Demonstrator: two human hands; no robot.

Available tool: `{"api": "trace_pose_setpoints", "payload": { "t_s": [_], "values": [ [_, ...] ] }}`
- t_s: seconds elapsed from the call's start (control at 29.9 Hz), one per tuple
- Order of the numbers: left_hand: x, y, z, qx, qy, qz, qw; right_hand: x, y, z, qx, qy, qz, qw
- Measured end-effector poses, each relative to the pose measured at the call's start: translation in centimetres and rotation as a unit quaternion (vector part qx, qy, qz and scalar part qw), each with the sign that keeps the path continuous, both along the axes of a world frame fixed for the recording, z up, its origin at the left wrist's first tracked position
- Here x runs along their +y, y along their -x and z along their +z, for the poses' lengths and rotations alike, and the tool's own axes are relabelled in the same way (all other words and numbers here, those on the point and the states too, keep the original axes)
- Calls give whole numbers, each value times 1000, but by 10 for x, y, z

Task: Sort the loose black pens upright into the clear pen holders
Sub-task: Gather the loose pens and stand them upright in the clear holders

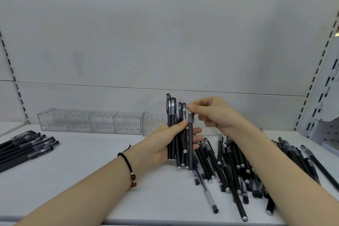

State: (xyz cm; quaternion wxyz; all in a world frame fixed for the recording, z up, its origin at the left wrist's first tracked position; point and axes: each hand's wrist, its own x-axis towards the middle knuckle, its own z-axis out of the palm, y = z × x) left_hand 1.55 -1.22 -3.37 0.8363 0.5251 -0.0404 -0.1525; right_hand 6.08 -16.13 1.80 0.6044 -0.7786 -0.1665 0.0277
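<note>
My left hand point(165, 143) grips a bundle of several black pens point(173, 115) held upright above the shelf. My right hand point(214, 113) pinches the cap end of one more black pen point(190, 145), which hangs vertically against the right side of the bundle. A heap of loose black pens point(231, 167) lies on the white shelf under and to the right of my right forearm. Clear pen holders point(89, 120) with rows of holes stand in a line at the back of the shelf; a further clear holder point(154, 124) is partly hidden behind my hands.
A second group of black pens point(23, 147) lies side by side at the left edge of the white shelf point(91, 167). The grey back panel point(165, 33) rises behind the holders. Slotted uprights point(319, 71) and a bracket stand at the right.
</note>
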Motion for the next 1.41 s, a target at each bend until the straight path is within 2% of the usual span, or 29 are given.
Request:
{"api": "trace_pose_setpoints", "payload": {
  "t_s": [0.07, 0.13, 0.27, 0.3, 0.37, 0.44, 0.5, 0.6, 0.7, 0.8, 0.87, 0.97, 1.04, 1.1, 1.17, 1.24, 1.41],
  "values": [
    [-1, 0, -1, -5, 13, -4, 1000, 6, 2, -3, -55, 27, -30, 998],
    [-2, 0, -1, -11, 10, -3, 1000, 10, 2, -5, -91, 10, -35, 995],
    [-1, -1, 0, -34, 4, 17, 999, 8, 3, -3, -101, 31, -30, 994],
    [0, -1, 0, -34, -6, 22, 999, 5, 1, -3, -94, 63, -37, 993],
    [3, -2, 2, -32, -20, 31, 999, -6, -4, -1, -102, 194, -72, 973],
    [5, -3, 2, -33, -13, 45, 998, -17, -10, -1, -104, 348, -83, 928],
    [6, -5, 1, -30, 0, 60, 998, -22, -10, -3, -53, 450, -52, 890],
    [6, -6, -1, -28, 13, 73, 997, -20, -9, -7, -8, 526, -21, 850],
    [6, -4, 0, -31, -1, 68, 997, -18, -7, -7, -12, 536, -19, 844],
    [6, -3, 0, -29, -15, 60, 998, -18, -3, -3, -4, 529, -8, 848],
    [6, -3, 0, -20, -12, 60, 998, -18, 0, 1, 9, 476, -5, 879],
    [5, -1, 1, -10, 3, 54, 998, -21, -2, 9, 39, 263, 17, 964],
    [3, 0, 0, -10, 11, 47, 999, -22, -1, 13, 51, 128, 38, 990],
    [2, 1, 0, -16, 1, 40, 999, -20, -1, 13, 54, 62, 43, 996],
    [1, 1, 1, -25, 13, 27, 999, -18, -2, 11, 45, 37, 38, 998],
    [0, 2, 1, -34, 29, 10, 999, -16, -4, 8, 24, 27, 17, 999],
    [0, 1, -1, -52, -5, -1, 999, -6, -4, 2, -24, 25, -12, 999]
  ]
}}
